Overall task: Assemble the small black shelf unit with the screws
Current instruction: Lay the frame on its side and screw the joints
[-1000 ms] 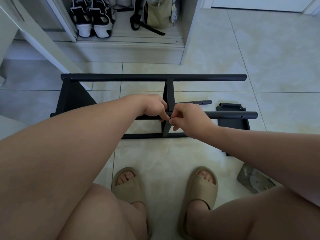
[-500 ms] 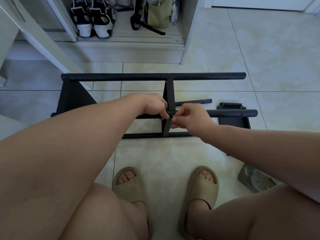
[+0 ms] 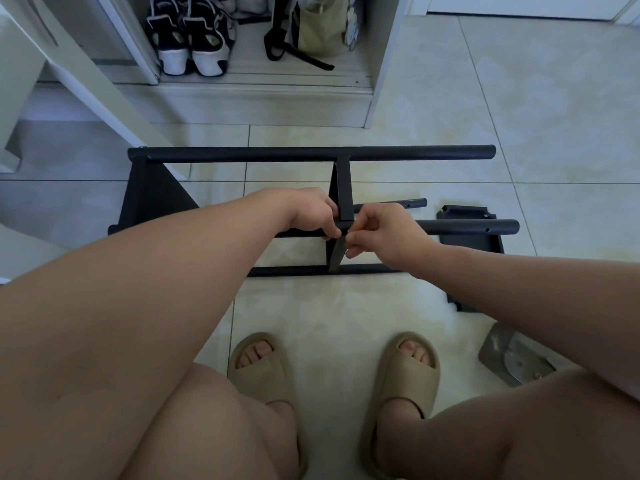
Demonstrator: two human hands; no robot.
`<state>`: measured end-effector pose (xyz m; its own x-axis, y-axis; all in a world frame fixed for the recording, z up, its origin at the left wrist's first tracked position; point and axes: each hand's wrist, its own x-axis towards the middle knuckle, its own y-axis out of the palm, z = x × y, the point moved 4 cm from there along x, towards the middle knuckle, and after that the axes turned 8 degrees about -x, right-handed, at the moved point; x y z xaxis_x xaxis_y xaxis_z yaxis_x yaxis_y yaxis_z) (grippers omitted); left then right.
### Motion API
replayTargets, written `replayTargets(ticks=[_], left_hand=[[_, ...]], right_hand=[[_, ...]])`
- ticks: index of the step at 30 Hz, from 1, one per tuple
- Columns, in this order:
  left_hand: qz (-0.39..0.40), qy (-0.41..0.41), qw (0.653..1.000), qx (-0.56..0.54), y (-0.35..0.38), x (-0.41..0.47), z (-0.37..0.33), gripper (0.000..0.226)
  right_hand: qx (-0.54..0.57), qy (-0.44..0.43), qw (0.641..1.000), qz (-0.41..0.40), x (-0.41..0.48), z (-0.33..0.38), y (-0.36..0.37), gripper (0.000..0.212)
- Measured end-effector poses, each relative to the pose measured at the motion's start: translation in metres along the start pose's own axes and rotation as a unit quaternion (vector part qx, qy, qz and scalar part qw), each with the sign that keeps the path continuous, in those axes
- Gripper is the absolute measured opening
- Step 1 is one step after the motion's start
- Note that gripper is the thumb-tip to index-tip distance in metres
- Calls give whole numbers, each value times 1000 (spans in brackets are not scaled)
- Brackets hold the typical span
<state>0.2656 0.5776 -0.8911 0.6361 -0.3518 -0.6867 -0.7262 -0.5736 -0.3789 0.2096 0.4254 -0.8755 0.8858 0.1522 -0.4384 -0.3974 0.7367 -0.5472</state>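
On the pale tile floor (image 3: 346,313), left hand (image 3: 313,213) grips the black frame (image 3: 277,153); right hand (image 3: 384,230) pinches maybe a screw

Shelf frame (image 3: 311,153) on floor (image 3: 536,98), ahead of our feet (image 3: 258,358). Our left hand (image 3: 313,213) and right hand (image 3: 381,230) meet at its middle upright, one each side. Loose panel (image 3: 471,239) right of frame. Cabinet (image 3: 263,102) behind; shoes (image 3: 188,39) left of bag (image 3: 322,29) inside.
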Motion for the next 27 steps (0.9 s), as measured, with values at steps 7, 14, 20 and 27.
replayTargets(ticks=[7,14,20,27], left_hand=[[0,2,1000,-4,0,0,-1,22],[0,-10,1000,-23,-3,-2,-1,30],[-9,-2,999,-39,-1,-5,-1,26],[-22,3,999,-30,0,-6,-6,24]], right_hand=[[-82,30,995,-37,6,3,0,18],[-272,3,960,-59,10,6,-10,31],[-361,-22,932,-30,16,10,-13,35],[-341,14,940,-8,22,12,-24,40]])
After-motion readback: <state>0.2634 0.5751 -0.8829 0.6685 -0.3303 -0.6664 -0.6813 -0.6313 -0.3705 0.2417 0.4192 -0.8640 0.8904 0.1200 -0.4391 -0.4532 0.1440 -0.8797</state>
